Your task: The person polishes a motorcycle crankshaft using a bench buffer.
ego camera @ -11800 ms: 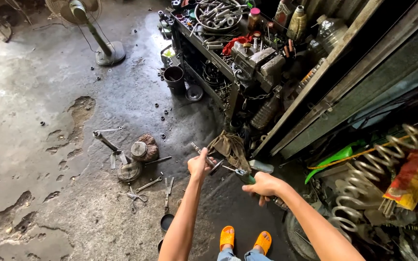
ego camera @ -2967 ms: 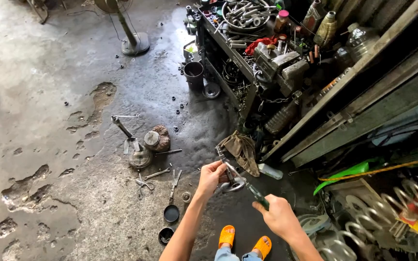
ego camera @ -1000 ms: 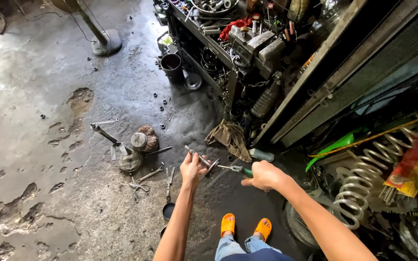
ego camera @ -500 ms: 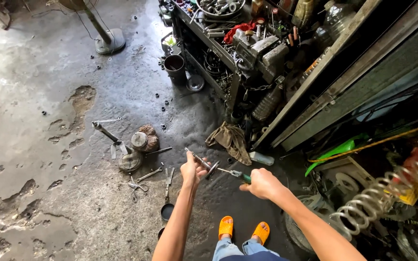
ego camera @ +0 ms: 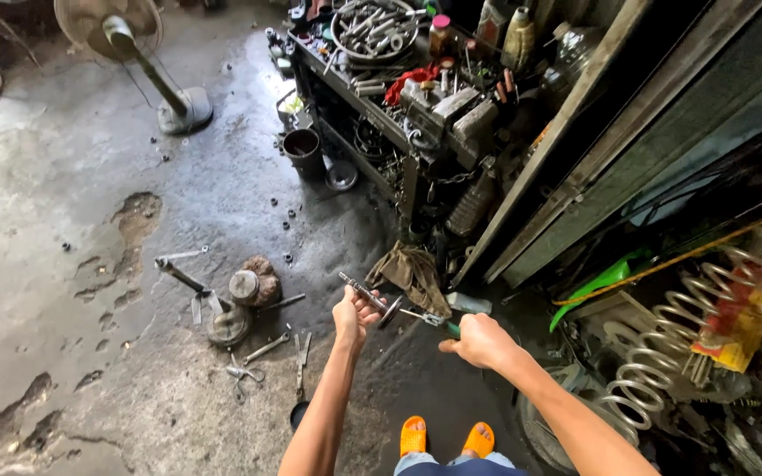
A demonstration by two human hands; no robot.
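- Left hand (ego camera: 352,315) clenched around a metal rod (ego camera: 365,294), fingers wrapped on its near part, rod slanting up and to the left out of the fist
- Small disc (ego camera: 391,310) on the rod just right of the left hand
- Right hand (ego camera: 481,339) closed on a green-handled tool (ego camera: 434,321), its metal tip reaching to the disc end of the rod
- Both held in the air above the dark, oily floor (ego camera: 222,176), over orange sandals (ego camera: 446,437)
- Crumpled rag (ego camera: 414,273) on the floor just beyond the hands, at the foot of a cluttered bench (ego camera: 346,84)
- Left of the hands: scissors (ego camera: 244,375), a wrench (ego camera: 266,347) and a round metal part (ego camera: 244,287) lying close together
- Bucket (ego camera: 302,152) beside the bench, standing fan (ego camera: 138,48) farther off
- Coil springs (ego camera: 690,344) at the right, well apart from the hands
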